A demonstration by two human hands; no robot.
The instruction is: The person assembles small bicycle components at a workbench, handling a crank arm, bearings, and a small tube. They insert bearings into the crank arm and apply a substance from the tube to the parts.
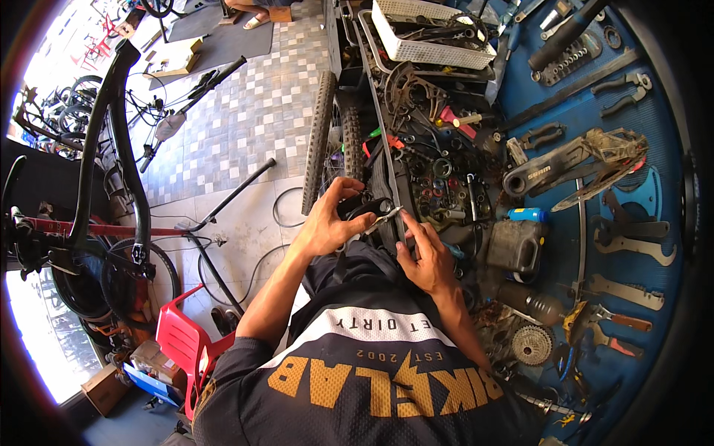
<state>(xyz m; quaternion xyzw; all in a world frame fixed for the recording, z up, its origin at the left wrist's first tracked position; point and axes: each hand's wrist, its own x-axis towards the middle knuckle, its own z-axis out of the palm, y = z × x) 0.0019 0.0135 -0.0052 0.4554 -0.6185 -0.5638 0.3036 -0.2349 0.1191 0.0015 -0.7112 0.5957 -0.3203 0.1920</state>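
Note:
In front of my lap, my left hand [336, 223] is curled around a black bike part [375, 206], whose exact kind I cannot make out. Its thumb points right, toward a small whitish piece [386, 218] on the part. My right hand [425, 256] is just to the right, its fingers stretched out and apart. The index fingertip reaches the right end of the whitish piece. The palm faces the dark bench edge [401, 195]. Behind my fingers, part of the black piece is hidden.
Loose small parts [446, 186] crowd the bench to the right, below a white basket [439, 50] of tools. A crank arm [550, 175] and pliers [628, 94] lie on the blue surface. Knobbly tyres [320, 141] stand ahead. Left are a black bike frame [93, 149] and red chair [178, 327].

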